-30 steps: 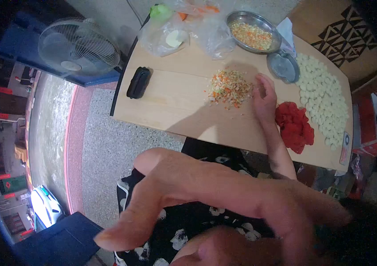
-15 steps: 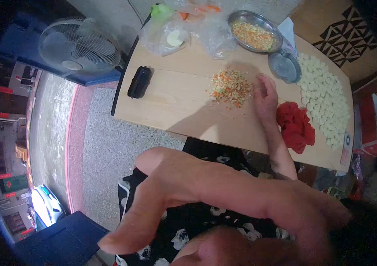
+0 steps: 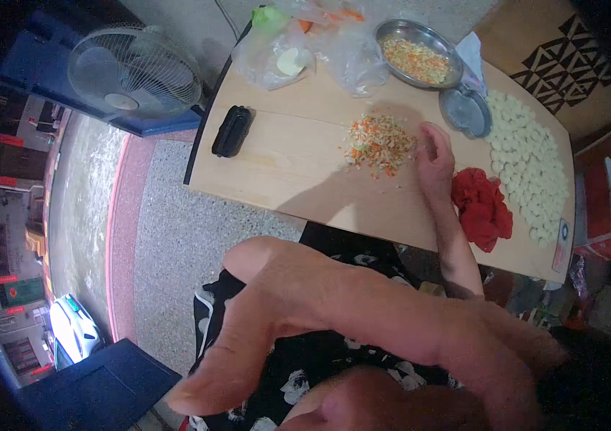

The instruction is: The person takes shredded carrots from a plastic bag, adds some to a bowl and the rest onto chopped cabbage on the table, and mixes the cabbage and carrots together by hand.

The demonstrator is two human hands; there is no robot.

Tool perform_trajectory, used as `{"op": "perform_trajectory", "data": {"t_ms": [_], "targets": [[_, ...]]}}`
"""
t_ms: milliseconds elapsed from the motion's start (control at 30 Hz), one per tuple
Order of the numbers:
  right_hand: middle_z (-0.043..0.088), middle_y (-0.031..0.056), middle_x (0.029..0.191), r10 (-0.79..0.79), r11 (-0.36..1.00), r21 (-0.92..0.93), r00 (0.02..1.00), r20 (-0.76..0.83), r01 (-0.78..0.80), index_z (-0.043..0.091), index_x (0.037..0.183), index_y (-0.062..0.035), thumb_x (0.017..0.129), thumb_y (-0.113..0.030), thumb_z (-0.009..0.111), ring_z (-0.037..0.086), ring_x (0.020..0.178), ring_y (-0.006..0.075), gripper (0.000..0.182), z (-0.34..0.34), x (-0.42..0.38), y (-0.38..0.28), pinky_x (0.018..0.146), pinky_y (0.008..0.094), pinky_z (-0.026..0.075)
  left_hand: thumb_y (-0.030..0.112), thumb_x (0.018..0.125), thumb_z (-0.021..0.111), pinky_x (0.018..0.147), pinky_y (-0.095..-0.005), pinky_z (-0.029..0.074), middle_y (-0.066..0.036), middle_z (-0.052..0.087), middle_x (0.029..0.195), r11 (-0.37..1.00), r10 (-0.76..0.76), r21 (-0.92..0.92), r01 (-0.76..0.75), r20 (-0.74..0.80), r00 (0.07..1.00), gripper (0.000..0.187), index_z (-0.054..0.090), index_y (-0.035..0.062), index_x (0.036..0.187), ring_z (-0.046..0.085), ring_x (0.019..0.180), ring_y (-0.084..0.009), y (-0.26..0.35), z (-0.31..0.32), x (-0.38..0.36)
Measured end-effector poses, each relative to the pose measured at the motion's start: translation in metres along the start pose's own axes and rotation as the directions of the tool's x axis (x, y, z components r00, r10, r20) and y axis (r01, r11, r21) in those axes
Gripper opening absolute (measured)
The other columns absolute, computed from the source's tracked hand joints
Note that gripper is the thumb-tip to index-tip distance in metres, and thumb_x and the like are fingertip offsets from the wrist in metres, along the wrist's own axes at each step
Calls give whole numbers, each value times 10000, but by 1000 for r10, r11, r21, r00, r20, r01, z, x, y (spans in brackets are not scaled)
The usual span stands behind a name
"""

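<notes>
A pale wood-grained tabletop [image 3: 284, 172] with a curved far edge spreads across the upper middle and right of the frame. Below it, from lower right to lower left, a bare skin-toned limb [image 3: 363, 298] looms close to the camera; I cannot tell whether it is the left hand, nor how any fingers there stand. Clear, crinkled plastic bags [image 3: 359, 68] lie along the top centre. Small, rounded, off-white pieces [image 3: 528, 165] are packed side by side down the right of the table. A round stainless-steel bowl [image 3: 412, 29] at upper right of centre contains a chopped mix of orange and cream. The loose heap of finely diced vegetables [image 3: 379, 141] sits directly on the wood, just above the centre of the frame: bright orange and creamy white bits with flecks of pale green, moist-looking, mounded in the middle and thinning to stray crumbs at its lower edge. A crumpled, deep-red, soft-looking bundle [image 3: 482, 210] lies right of centre. The right hand [image 3: 436, 158] rests at the heap's right edge, its fingers loosely curled with a gap inside, nothing visible in its grasp; whether it touches the outermost bits is unclear. Smaller are a grey, scalloped dish [image 3: 465, 111] beside the bowl and a glossy black oblong object [image 3: 232, 131] at upper left of centre.
</notes>
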State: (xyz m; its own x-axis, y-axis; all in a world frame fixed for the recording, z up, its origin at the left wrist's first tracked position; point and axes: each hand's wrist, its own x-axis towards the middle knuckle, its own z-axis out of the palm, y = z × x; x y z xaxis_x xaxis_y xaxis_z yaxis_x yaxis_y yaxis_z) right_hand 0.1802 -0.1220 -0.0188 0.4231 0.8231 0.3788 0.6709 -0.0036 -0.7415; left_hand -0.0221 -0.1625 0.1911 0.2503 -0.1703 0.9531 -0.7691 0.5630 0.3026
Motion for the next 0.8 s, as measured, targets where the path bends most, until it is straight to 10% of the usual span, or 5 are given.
{"op": "perform_trajectory", "data": {"t_ms": [533,633,767,800], "targets": [[609,118,1202,6,1000,-17,999,-46,-7,599,1222,-9,941,-60,569,594,1124,224,287,4,0,10,981,315,455,813,829,443,1102,-451,355,-351,288,1482,1000,11,17,-13,105,994,1050,472,-129,1292,519,1255,-382,17,-21,5],[611,180,1196,-2,1000,18,999,-51,3,598,1204,-15,905,-45,554,577,1150,340,304,4,-1,12,1004,394,446,820,825,442,1103,-451,354,-352,282,1485,999,30,40,-35,106,994,1062,467,-131,1297,519,1256,-383,33,-43,6],[593,199,1255,64,993,105,996,-58,-58,596,1220,-9,935,-104,527,552,1192,370,308,3,-3,6,1023,419,432,654,933,439,1091,-422,382,-281,453,1393,933,93,343,104,-510,855,822,544,-109,1223,547,1231,-329,43,-61,-24],[589,204,1269,78,990,125,995,-63,-70,596,1224,-8,942,-119,521,546,1203,377,312,4,-2,5,1027,425,429,511,1017,434,1080,-409,400,-230,568,1316,580,23,483,657,-815,579,634,589,-78,1192,557,1218,-296,79,-58,-47]]}}
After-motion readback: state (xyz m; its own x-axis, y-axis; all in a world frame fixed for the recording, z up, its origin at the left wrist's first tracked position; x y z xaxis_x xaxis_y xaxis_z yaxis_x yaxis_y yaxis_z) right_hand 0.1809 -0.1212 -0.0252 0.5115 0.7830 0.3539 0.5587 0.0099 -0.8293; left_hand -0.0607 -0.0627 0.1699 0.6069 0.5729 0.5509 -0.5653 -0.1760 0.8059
